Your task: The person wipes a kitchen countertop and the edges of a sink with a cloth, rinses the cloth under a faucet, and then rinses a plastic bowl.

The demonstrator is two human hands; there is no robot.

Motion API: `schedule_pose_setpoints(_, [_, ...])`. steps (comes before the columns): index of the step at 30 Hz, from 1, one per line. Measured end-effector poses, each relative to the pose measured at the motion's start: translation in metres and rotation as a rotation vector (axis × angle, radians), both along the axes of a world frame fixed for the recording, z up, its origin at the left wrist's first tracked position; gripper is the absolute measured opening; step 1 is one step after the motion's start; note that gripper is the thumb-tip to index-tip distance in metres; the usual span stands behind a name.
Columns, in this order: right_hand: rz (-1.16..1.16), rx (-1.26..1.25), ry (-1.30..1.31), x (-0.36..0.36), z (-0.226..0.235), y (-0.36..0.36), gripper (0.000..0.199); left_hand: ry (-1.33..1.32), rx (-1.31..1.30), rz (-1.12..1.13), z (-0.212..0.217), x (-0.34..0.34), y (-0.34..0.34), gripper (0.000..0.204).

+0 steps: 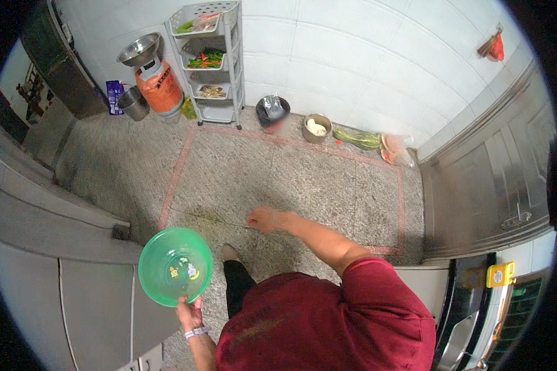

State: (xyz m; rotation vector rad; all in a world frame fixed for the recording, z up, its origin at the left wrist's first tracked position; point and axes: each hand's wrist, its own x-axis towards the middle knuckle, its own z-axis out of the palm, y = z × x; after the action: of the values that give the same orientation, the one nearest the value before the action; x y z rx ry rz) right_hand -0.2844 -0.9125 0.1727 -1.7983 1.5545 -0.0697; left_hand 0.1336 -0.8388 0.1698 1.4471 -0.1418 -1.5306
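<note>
My left hand [190,314] grips the near rim of a green plastic basin [151,275], thumb over the edge. The basin is round and tilted toward me, with small cartoon prints on its bottom; nothing else shows inside. In front of my body, my right hand [263,219] hangs over the floor with its fingers curled in. No object shows in it, and it is apart from the basin.
Along the far wall stand an orange gas cylinder [159,89] topped by a metal bowl [140,49], a grey rack [236,80] of vegetables, a black-lined bin [272,112], a pot [316,137] and a long green gourd [359,138]. Grey cabinets [96,303] flank my left; a door [483,173] is right.
</note>
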Motion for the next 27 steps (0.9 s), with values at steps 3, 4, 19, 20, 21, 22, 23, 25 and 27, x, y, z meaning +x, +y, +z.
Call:
schedule_pose_setpoints(3, [-0.081, -0.032, 0.042, -0.027, -0.031, -0.024, 0.019, 0.018, -0.004, -0.038, -0.008, 0.005, -0.086, 0.034])
schedule_pose_setpoints(4, [-0.152, -0.061, 0.133, -0.047, -0.054, -0.017, 0.016, 0.037, 0.007, -0.052, -0.008, 0.002, -0.11, 0.035])
schedule_pose_setpoints(19, [-1.333, 0.855, -0.143, -0.142, -0.047, -0.035, 0.012, 0.149, -0.099, -0.119, 0.041, -0.07, -0.524, 0.027])
schedule_pose_setpoints(20, [-1.343, 0.812, -0.178, -0.152, -0.049, -0.07, 0.011, 0.157, -0.112, -0.129, 0.044, -0.074, -0.552, 0.028])
schedule_pose_setpoints(21, [-1.247, 0.818, -0.118, -0.164, -0.058, -0.11, 0.012, 0.165, -0.125, -0.138, 0.045, -0.075, -0.581, 0.028])
schedule_pose_setpoints(22, [-1.159, 0.819, -0.063, -0.175, -0.072, -0.152, 0.012, 0.173, -0.14, -0.155, 0.046, -0.078, -0.612, 0.029])
schedule_pose_setpoints(23, [-1.067, 0.84, -0.003, -0.181, -0.079, -0.181, 0.013, 0.198, -0.159, -0.145, 0.055, -0.08, -0.637, 0.042])
schedule_pose_setpoints(25, [-0.648, 0.366, -0.043, -0.217, -0.123, -0.229, 0.022, 0.18, -0.246, -0.149, 0.083, -0.093, -0.694, 0.04])
schedule_pose_setpoints(27, [-0.799, 0.278, -0.18, -0.21, -0.074, -0.329, 0.023, 0.164, -0.305, -0.084, 0.116, -0.105, -0.74, 0.037])
